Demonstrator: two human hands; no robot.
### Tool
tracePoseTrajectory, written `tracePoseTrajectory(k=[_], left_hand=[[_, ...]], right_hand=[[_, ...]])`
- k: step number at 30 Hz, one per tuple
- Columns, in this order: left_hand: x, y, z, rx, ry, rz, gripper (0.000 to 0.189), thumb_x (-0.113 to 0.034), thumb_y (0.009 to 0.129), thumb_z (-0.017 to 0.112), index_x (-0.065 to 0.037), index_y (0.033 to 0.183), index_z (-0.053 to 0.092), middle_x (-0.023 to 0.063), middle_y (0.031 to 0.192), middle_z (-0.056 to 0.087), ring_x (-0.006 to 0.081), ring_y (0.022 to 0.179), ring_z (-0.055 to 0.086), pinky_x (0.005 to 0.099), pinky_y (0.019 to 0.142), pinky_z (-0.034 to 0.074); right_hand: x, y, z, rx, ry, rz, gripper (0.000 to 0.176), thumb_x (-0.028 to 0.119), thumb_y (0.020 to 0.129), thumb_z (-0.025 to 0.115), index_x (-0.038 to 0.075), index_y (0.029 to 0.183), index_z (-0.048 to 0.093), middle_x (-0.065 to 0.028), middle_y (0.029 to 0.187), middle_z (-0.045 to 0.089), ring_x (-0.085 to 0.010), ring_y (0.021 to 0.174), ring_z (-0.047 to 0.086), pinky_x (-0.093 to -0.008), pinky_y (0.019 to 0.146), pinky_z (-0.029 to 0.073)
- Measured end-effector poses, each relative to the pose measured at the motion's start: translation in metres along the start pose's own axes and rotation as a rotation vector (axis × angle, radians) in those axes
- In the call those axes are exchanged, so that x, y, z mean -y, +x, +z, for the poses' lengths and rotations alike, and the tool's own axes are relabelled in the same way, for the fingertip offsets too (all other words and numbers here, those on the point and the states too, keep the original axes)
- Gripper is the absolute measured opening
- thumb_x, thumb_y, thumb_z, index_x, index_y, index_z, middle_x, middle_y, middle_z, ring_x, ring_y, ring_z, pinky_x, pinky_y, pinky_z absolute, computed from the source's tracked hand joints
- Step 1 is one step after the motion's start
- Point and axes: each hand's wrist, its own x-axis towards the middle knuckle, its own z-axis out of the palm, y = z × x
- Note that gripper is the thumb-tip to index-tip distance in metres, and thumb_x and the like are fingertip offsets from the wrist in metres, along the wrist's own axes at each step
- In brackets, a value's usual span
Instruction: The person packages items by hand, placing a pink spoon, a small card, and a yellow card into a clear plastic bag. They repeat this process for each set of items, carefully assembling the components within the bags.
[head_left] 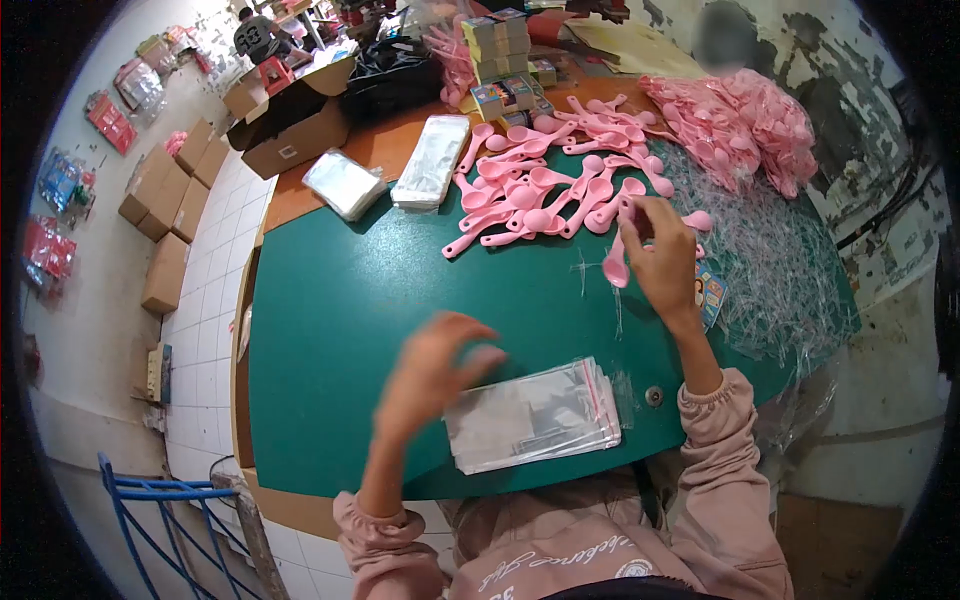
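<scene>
Right hand (657, 247) grasps a pink spoon (616, 270) — left hand (430, 372) (blurred) hangs open near clear bags (538, 420).

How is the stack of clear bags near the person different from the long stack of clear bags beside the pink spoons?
The near stack lies more sideways across the green surface; the far stack points away from the person.
The near stack has fanned, uneven edges; the far stack looks neater.
The near stack shows a reddish strip at its right end; none is plain on the far stack.
Both are flat, clear and rectangular.
</scene>
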Motion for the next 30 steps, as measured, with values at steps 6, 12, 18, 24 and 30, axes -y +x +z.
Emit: tracePoseTrajectory(k=[6, 12, 18, 24, 30], left_hand=[[-0.021, 0.024, 0.051, 0.326, 0.035, 0.000, 0.022, -0.018, 0.073, 0.069, -0.005, 0.089, 0.061, 0.0083, 0.092, 0.061, 0.0192, 0.080, 0.060, 0.0301, 0.066, 0.048], [-0.008, 0.027, 0.038, 0.278, -0.370, -0.148, 0.015, -0.010, 0.074, 0.068, -0.003, 0.084, 0.060, 0.0035, 0.077, 0.064, 0.0105, 0.074, 0.062, 0.0240, 0.060, 0.048], [0.015, 0.026, 0.047, 0.145, -0.801, -0.130, 0.014, -0.008, 0.085, 0.057, -0.002, 0.089, 0.046, 0.0113, 0.087, 0.064, 0.0139, 0.081, 0.062, 0.0239, 0.068, 0.048], [0.014, 0.029, 0.039, 0.125, -1.031, -0.265, 0.014, -0.011, 0.087, 0.055, -0.005, 0.093, 0.044, 0.0146, 0.088, 0.064, 0.0144, 0.080, 0.062, 0.0219, 0.066, 0.046], [0.020, 0.030, 0.031, 0.101, -1.009, -0.261, 0.026, -0.010, 0.084, 0.059, -0.003, 0.106, 0.048, 0.0133, 0.087, 0.066, 0.0124, 0.079, 0.062, 0.0212, 0.066, 0.046]], right_hand=[[0.006, -0.013, -0.004, -0.108, 0.242, 0.011, 0.023, 0.004, 0.079, 0.057, 0.002, 0.102, 0.053, -0.0111, 0.081, 0.062, -0.0181, 0.071, 0.063, -0.0284, 0.064, 0.049], [0.001, -0.022, 0.007, -0.060, 0.533, 0.042, 0.019, 0.004, 0.082, 0.055, 0.001, 0.101, 0.054, -0.0081, 0.086, 0.060, -0.0123, 0.073, 0.061, -0.0245, 0.065, 0.049], [0.000, -0.033, 0.009, -0.015, 0.783, 0.098, 0.014, 0.001, 0.082, 0.052, 0.001, 0.095, 0.053, -0.0034, 0.081, 0.056, -0.0061, 0.067, 0.054, -0.0209, 0.060, 0.046], [0.000, -0.038, 0.017, -0.009, 0.681, 0.136, 0.010, 0.001, 0.081, 0.052, 0.001, 0.091, 0.052, -0.0020, 0.076, 0.057, -0.0052, 0.064, 0.053, -0.0196, 0.057, 0.044], [0.001, -0.039, 0.018, 0.027, 0.603, 0.141, 0.010, 0.002, 0.082, 0.053, 0.001, 0.091, 0.053, -0.0023, 0.076, 0.057, -0.0053, 0.064, 0.054, -0.0197, 0.056, 0.044]])
